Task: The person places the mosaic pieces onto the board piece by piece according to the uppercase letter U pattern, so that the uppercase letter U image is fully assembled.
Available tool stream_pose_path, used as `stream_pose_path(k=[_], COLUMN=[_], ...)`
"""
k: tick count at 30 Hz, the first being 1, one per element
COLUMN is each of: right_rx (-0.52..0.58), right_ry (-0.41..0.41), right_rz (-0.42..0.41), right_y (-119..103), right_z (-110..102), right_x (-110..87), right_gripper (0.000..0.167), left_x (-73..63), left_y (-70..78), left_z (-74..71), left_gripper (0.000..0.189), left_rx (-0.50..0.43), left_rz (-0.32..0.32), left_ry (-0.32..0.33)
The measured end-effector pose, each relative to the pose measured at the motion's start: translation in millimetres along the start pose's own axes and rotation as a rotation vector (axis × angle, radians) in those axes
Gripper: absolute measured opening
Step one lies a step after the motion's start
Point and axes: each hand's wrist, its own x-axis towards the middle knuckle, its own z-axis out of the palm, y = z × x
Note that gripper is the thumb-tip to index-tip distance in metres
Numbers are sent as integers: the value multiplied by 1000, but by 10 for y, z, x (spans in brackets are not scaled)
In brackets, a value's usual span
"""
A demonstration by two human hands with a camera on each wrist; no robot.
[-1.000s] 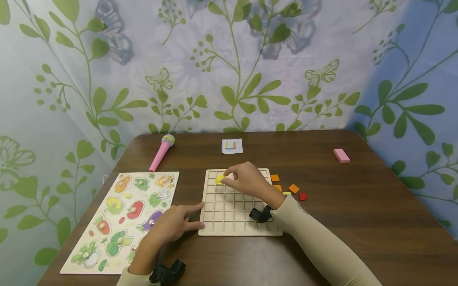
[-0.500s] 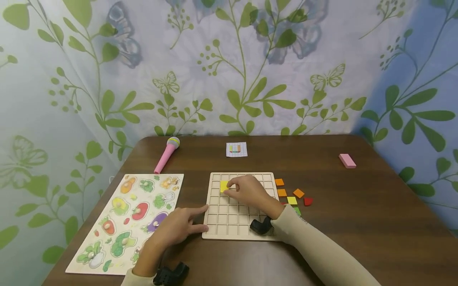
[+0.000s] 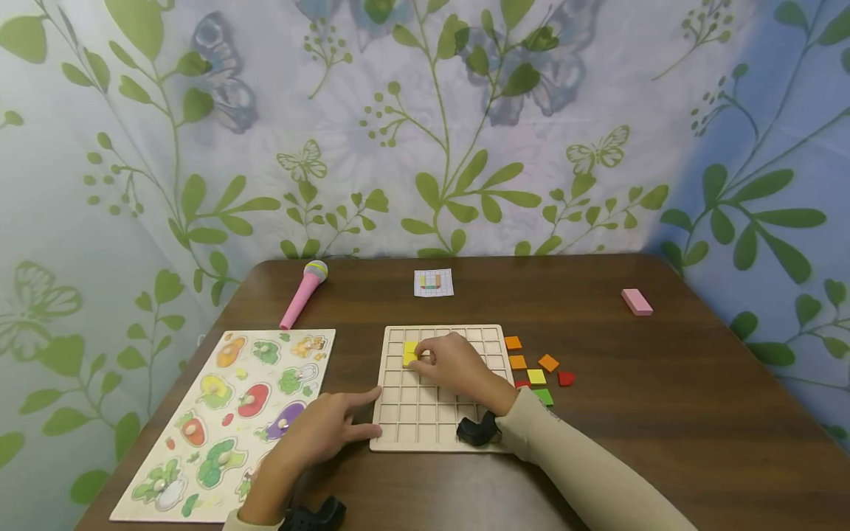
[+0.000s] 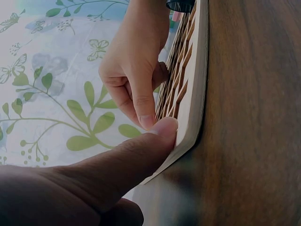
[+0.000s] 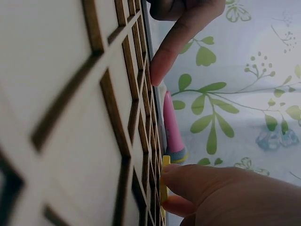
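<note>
A light wooden grid board (image 3: 434, 435) lies flat on the dark table. Near its far left corner a yellow square tile (image 3: 411, 346) sits in the grid. Just in front of that tile, my right hand (image 3: 454, 366) pinches another yellow tile (image 5: 165, 178) between thumb and finger, low over the cells. My left hand (image 3: 327, 428) lies at the board's left side, index finger and thumb extended to its edge. In the left wrist view the left thumb (image 4: 162, 134) presses on the board's rim.
Several loose tiles lie right of the board, among them an orange tile (image 3: 548, 362), a red piece (image 3: 566, 378) and a green tile (image 3: 544, 397). A vegetable puzzle board (image 3: 242, 428) is on the left. Behind are a pink toy microphone (image 3: 302, 297), a pattern card (image 3: 434, 293) and a pink block (image 3: 637, 302).
The right hand has come slightly nearer with its yellow tile, so two yellow tiles now show one in front of the other. The left hand stays at the board's edge.
</note>
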Motion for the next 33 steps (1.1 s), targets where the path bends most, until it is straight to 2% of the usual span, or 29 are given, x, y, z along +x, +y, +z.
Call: stream_pose_path(k=[8, 15, 22, 33], right_rx=[-15, -96, -106, -150], right_ry=[-9, -5, -10, -3], right_rz=[-5, -47, -93, -109], right_y=[4, 45, 14, 5], right_z=[-20, 25, 31, -4], right_x=[-26, -9, 33, 7], right_gripper=[18, 20, 19, 19], left_x=[12, 7, -18, 3], left_y=[10, 20, 7, 35], left_z=[26, 11, -25, -26], left_gripper=[64, 64, 64, 63], left_rx=[-6, -7, 4, 5], left_rz=[-6, -1, -32, -44], left_ry=[-10, -11, -3, -12])
